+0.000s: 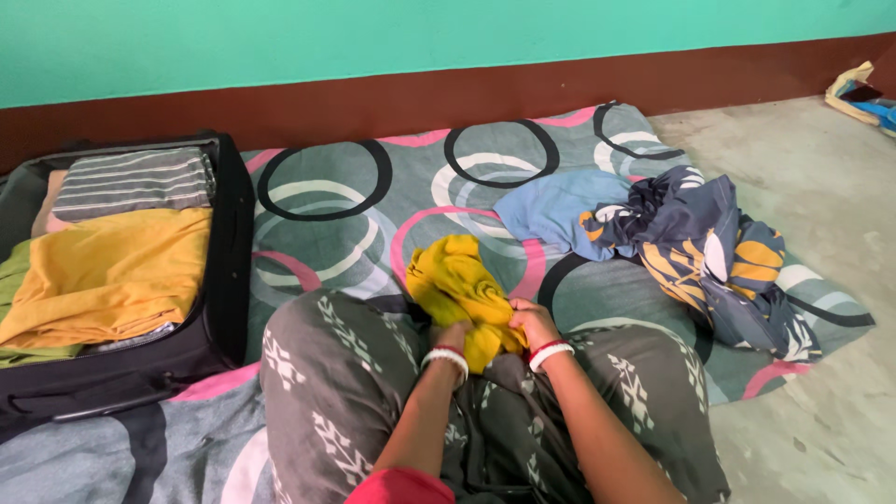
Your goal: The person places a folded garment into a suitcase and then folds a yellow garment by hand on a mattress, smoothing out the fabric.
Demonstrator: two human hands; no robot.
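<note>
Closest to me, the person sits cross-legged in grey patterned trousers (336, 373), forearms reaching down between the knees. The left hand (455, 338) and the right hand (532, 324) sit close together, both closed on the near end of a yellow cloth (459, 280); each wrist carries red and white bangles. The cloth is bunched and twisted, and it runs away from the hands, up and a little to the person's left, so its long axis points outward from the lap toward the wall. Both hands grip it at about the same spot, neither plainly nearer; the right sits slightly farther forward.

The fingers are buried in the folds, so I cannot tell how they hold it, nor what kind of garment it is. The lower end of the cloth is lost between the hands and the trousers.

Under it all lies a grey bedspread (355, 201) with ring patterns, spread on the floor. To the person's right, well apart from the hands, a heap of clothes (700, 252) lies crumpled, dark blue with yellow leaf shapes, with a lighter blue piece beside it. To the left stands an open suitcase (229, 280), cut off by the frame edge, holding folded yellow fabric (112, 275) and a striped grey piece (131, 182). Beyond runs a brown skirting under a green wall (373, 42).
</note>
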